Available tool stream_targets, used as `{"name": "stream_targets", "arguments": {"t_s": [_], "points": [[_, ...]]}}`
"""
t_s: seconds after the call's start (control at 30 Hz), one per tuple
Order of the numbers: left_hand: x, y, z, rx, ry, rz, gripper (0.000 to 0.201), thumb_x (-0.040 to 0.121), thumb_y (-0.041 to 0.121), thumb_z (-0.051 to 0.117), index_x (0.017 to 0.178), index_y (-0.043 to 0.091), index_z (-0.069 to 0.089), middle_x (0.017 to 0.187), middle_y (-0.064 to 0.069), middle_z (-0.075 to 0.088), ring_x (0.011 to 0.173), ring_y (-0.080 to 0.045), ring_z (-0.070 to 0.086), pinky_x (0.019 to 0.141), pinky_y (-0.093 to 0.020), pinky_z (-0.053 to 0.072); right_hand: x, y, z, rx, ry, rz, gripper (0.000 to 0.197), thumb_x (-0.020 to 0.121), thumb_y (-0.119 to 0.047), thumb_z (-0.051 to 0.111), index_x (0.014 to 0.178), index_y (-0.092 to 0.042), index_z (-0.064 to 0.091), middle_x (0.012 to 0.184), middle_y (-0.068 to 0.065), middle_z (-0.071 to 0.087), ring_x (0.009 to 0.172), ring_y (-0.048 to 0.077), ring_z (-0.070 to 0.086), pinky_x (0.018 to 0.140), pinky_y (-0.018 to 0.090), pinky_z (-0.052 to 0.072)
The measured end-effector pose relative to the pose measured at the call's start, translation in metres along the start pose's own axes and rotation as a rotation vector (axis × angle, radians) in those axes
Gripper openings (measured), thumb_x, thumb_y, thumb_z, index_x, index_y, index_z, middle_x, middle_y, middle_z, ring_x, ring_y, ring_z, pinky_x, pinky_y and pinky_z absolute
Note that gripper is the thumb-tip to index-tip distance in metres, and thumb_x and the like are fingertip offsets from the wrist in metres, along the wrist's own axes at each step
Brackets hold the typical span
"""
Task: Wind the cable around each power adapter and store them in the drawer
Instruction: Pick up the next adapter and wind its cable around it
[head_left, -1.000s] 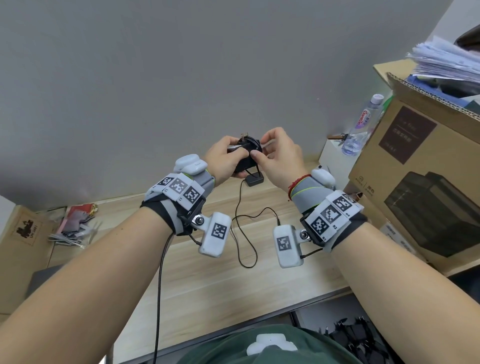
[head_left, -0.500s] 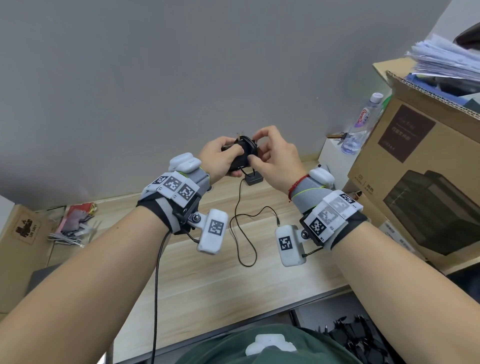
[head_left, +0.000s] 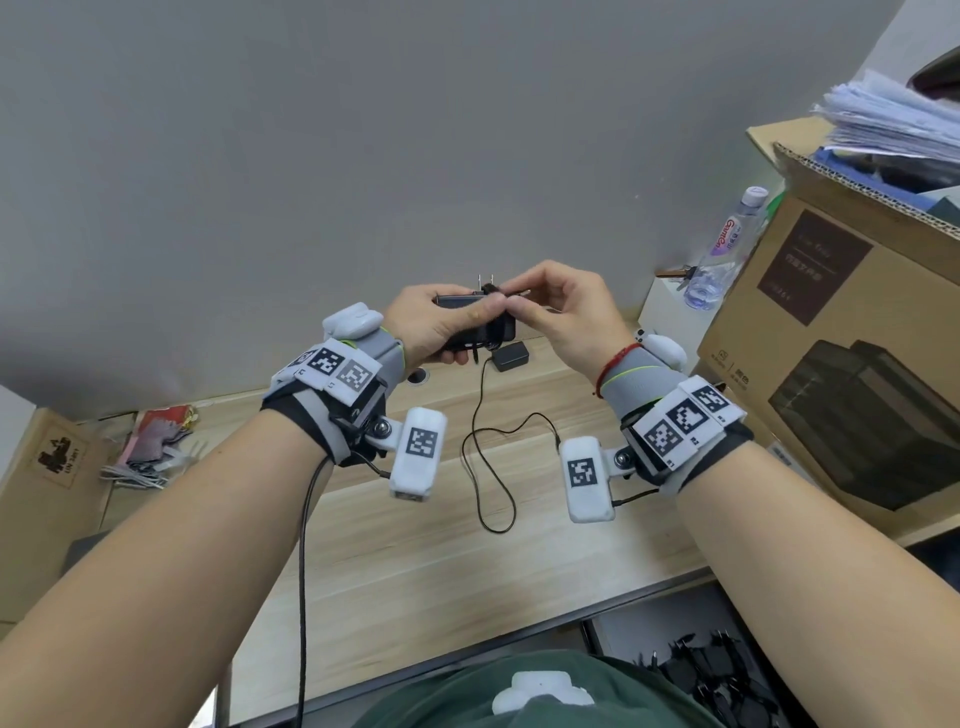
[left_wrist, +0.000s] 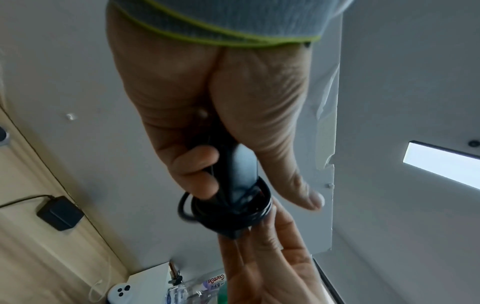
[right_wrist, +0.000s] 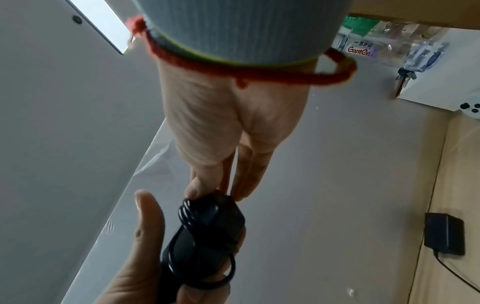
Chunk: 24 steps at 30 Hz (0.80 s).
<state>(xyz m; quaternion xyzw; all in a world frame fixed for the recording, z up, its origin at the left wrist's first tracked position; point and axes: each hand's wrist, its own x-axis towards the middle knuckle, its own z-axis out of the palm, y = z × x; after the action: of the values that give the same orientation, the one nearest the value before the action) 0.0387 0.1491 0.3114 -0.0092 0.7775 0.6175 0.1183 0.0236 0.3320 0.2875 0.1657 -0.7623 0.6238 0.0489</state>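
My left hand (head_left: 457, 325) grips a black power adapter (head_left: 480, 335) above the desk, prongs pointing up. Several turns of its thin black cable (left_wrist: 233, 214) are wound round the adapter's body (left_wrist: 240, 168). My right hand (head_left: 511, 300) pinches the cable at the top end of the adapter (right_wrist: 207, 228), thumb and fingertips (right_wrist: 197, 188) pressed on the coil. A second black adapter (head_left: 510, 356) lies on the desk behind my hands, its loose cable (head_left: 488, 467) snaking toward me. The open drawer (head_left: 701, 675) at lower right holds several black adapters.
A large cardboard box (head_left: 841, 374) with papers on top stands at the right, a water bottle (head_left: 724, 249) beside it. A small white box (head_left: 662, 306) stands at the desk's back. A pile of cables and wrappers (head_left: 156, 447) lies at the left. A grey wall is close behind.
My right hand has come from the adapter's right side over its top end with the cable. The left hand has turned the adapter slightly and still grips it.
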Motion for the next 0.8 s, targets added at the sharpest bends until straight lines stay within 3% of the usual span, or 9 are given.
{"name": "stream_targets", "arguments": {"t_s": [0.07,0.13,0.2,0.27,0.4,0.57,0.7,0.8], "points": [[0.000,-0.004,-0.001,0.040,0.003,0.005,0.060,0.044,0.064,0.087,0.092,0.030,0.076,0.076,-0.002,0.072,0.054,-0.020,0.056,0.061,-0.032,0.041,0.001,0.000,0.001,0.042,0.056,0.024,0.015,0.091,-0.004,0.065,0.087,-0.018,0.062,0.086,0.012,0.072,0.080,0.019,0.069,0.082,0.041,0.059],[-0.002,-0.005,0.000,0.081,-0.038,-0.001,0.058,0.047,0.052,0.094,0.097,0.028,0.075,0.078,-0.004,0.072,0.056,-0.019,0.057,0.063,-0.032,0.044,0.000,-0.004,-0.001,0.067,0.109,0.057,0.014,0.096,-0.007,0.059,0.088,-0.017,0.055,0.077,0.007,0.072,0.070,0.018,0.070,0.070,0.037,0.060],[-0.006,-0.004,0.004,0.107,-0.071,0.017,0.049,0.058,0.030,0.094,0.100,0.018,0.072,0.071,-0.004,0.068,0.048,-0.016,0.053,0.050,-0.024,0.044,-0.003,-0.010,-0.003,0.008,0.131,0.066,0.009,0.099,-0.015,0.056,0.091,-0.018,0.053,0.071,0.004,0.072,0.061,0.018,0.070,0.058,0.031,0.057],[-0.010,-0.002,0.009,0.126,-0.083,0.027,0.043,0.062,0.018,0.092,0.100,0.014,0.071,0.062,0.001,0.062,0.044,-0.014,0.048,0.043,-0.020,0.040,-0.005,-0.016,-0.004,-0.075,0.143,0.050,0.008,0.099,-0.021,0.056,0.094,-0.016,0.053,0.067,0.006,0.072,0.057,0.019,0.070,0.050,0.027,0.053],[-0.015,0.002,0.014,0.167,-0.135,0.027,0.040,0.065,0.014,0.091,0.101,0.010,0.073,0.062,-0.001,0.061,0.044,-0.014,0.046,0.045,-0.021,0.043,-0.007,-0.020,-0.005,-0.108,0.149,0.019,0.008,0.098,-0.020,0.058,0.096,-0.012,0.054,0.063,0.015,0.069,0.047,0.013,0.064,0.045,0.016,0.044],[-0.020,0.006,0.016,0.221,-0.158,0.052,0.042,0.065,0.017,0.091,0.102,0.008,0.073,0.070,-0.006,0.061,0.050,-0.017,0.048,0.049,-0.023,0.048,-0.004,-0.017,-0.005,-0.123,0.151,0.027,0.008,0.095,-0.022,0.062,0.092,-0.018,0.056,0.058,0.012,0.066,0.046,0.015,0.061,0.047,0.019,0.047],[-0.021,0.007,0.015,0.215,-0.136,0.101,0.039,0.065,0.015,0.091,0.100,0.015,0.074,0.065,0.001,0.063,0.045,-0.013,0.048,0.045,-0.020,0.043,0.001,-0.010,-0.007,-0.191,0.087,0.087,0.012,0.096,-0.025,0.061,0.087,-0.019,0.057,0.064,0.005,0.066,0.044,0.008,0.057,0.042,0.020,0.043],[-0.020,0.007,0.014,0.177,-0.108,0.123,0.040,0.064,0.014,0.091,0.100,0.014,0.074,0.057,0.006,0.062,0.041,-0.012,0.048,0.041,-0.019,0.040,0.001,0.002,-0.008,-0.124,-0.006,0.203,0.019,0.098,-0.026,0.058,0.080,-0.020,0.058,0.072,0.012,0.063,0.055,0.021,0.060,0.047,0.026,0.046]]}}
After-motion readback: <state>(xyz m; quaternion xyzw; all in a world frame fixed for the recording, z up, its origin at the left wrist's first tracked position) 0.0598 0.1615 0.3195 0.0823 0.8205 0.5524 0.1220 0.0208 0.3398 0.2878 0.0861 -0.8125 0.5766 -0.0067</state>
